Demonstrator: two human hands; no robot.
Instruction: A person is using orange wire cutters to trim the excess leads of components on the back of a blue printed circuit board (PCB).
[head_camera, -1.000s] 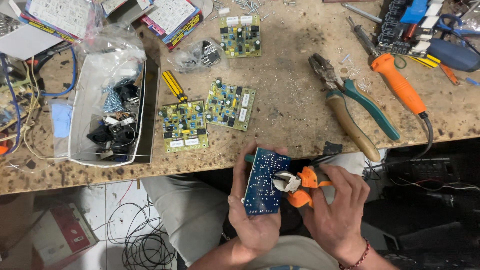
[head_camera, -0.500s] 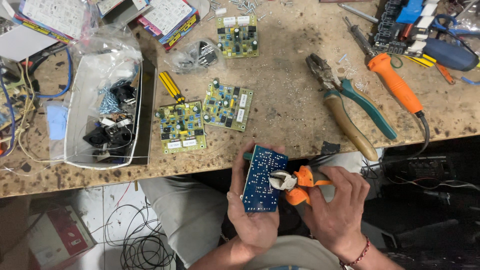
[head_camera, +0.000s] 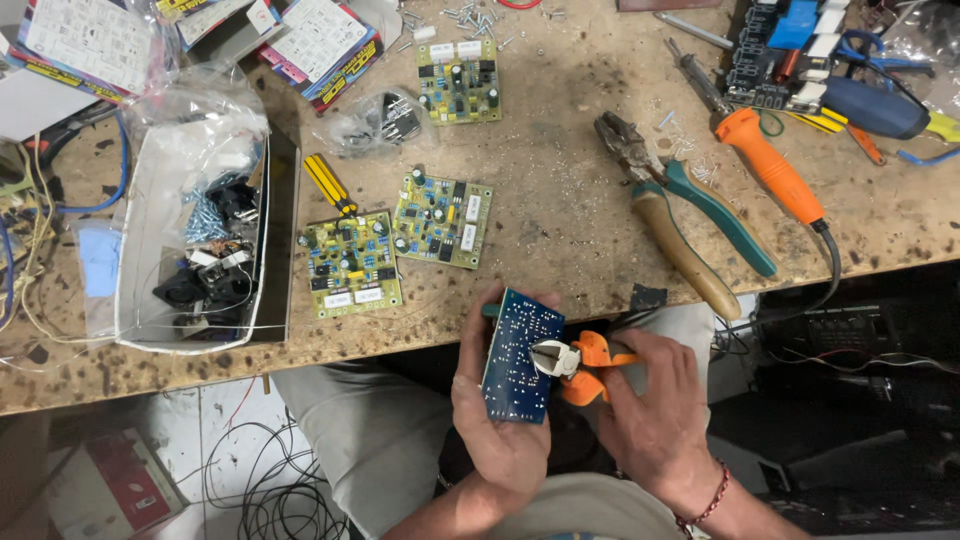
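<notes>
My left hand holds a blue circuit board upright over my lap, solder side toward me. My right hand grips orange-handled side cutters, whose jaws touch the board's right edge. Both hands are just below the front edge of the wooden workbench. On the bench lie three yellow-green circuit boards: one at the front left, one beside it and one farther back.
A white box of dark parts and screws stands at the left. Large pliers with green and tan handles and an orange soldering iron lie at the right. A yellow-black screwdriver, loose screws and wires are about.
The view has shifted slightly. My hands, the board and the cutters stay almost where they were, jaws still at the board's edge.
</notes>
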